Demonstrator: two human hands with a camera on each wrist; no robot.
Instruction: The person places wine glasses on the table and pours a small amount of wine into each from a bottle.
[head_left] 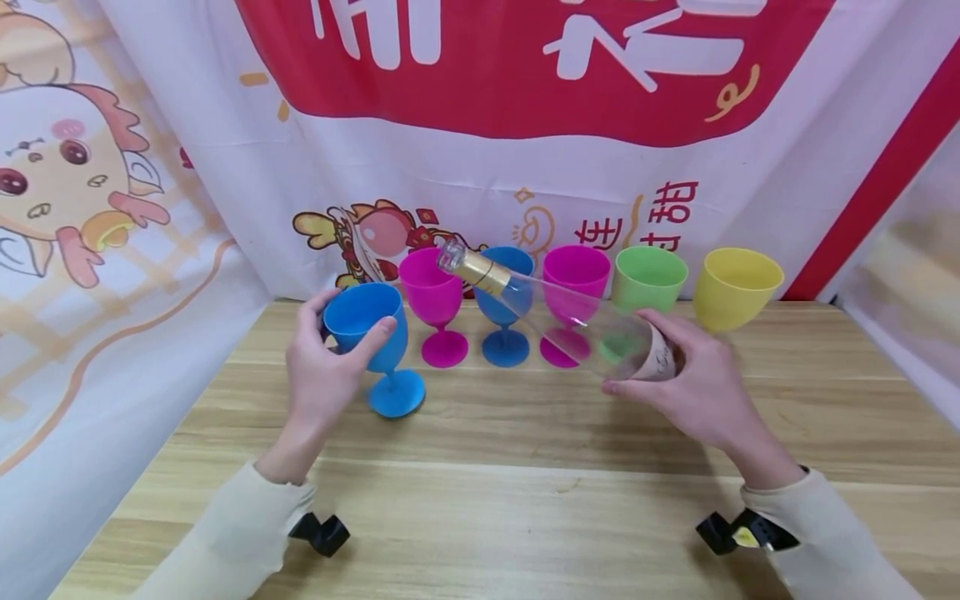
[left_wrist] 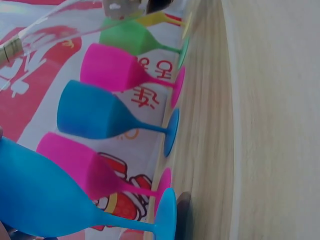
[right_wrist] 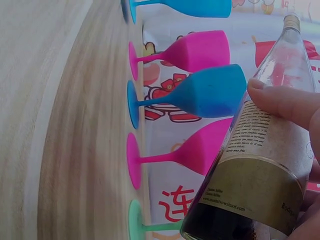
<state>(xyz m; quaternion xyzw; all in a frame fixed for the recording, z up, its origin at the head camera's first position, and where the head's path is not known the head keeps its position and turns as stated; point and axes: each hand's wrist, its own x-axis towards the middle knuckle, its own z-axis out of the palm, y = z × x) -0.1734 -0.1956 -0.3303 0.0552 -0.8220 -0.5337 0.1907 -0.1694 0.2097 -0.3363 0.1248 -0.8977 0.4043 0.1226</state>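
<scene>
My left hand (head_left: 324,367) grips a blue goblet (head_left: 381,346) by its bowl, thumb along the near side and fingers round the far side. The goblet leans a little, its round foot close over the wooden table. In my right hand (head_left: 697,387) is a clear glass wine bottle (head_left: 558,317), held around its labelled lower part. The bottle tilts leftward, with its gold-banded neck and open mouth up near the left pink goblet (head_left: 432,287), to the right of the held goblet's rim. Dark liquid shows at the bottle's base under the label (right_wrist: 250,185) in the right wrist view.
Along the table's (head_left: 510,517) back edge stand a second blue goblet (head_left: 505,348), another pink goblet (head_left: 577,262), a green goblet (head_left: 651,271) and a yellow goblet (head_left: 735,287), in a row with the left pink one. A printed cloth (head_left: 465,167) hangs behind them.
</scene>
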